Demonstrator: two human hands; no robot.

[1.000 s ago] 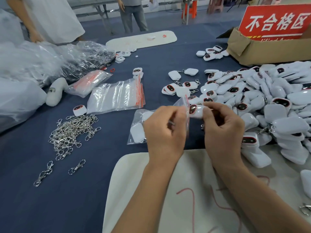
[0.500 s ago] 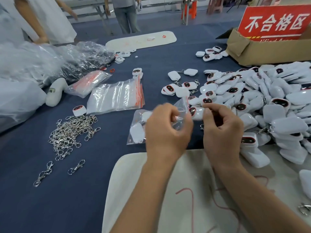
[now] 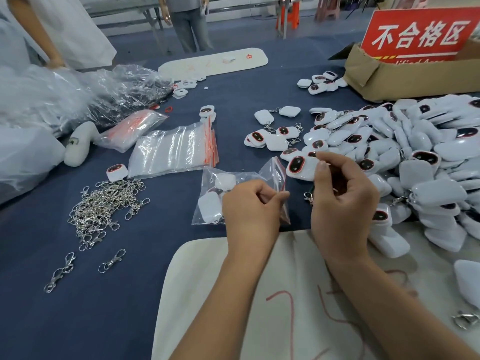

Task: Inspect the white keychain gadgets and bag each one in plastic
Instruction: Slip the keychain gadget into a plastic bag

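Dark blue cloth covers the whole surface [image 3: 78,320], and the only real open stretch of it is front-left, past a few loose metal clasps [image 3: 111,261] and the tangled pile of clasps [image 3: 104,206] behind them. Right up against the near edge sits a white foam pad [image 3: 207,307] with red scribbles, both forearms coming in over it. Right side is pretty much walled off by a big heap of white keychain gadgets [image 3: 415,152], which spills onto the pad's right end. The left hand [image 3: 249,211] has a pinching grip on a small clear zip bag [image 3: 272,175] with a red seal strip, held up off the cloth. The right hand [image 3: 342,203] has its fingers curled round one white gadget [image 3: 301,168], dark oval face with red rim turned up, sitting just beside the bag's mouth but not inside it. Under the left hand lies a bigger clear bag [image 3: 210,201] with a couple of white gadgets already in it. Behind that, a stack of empty zip bags [image 3: 171,149] lies flat, and crumpled plastic sheeting [image 3: 65,100] crowds the far left. At the far right corner a cardboard box [image 3: 389,76] holds a red sign [image 3: 420,35]; can't tell what else is in it.
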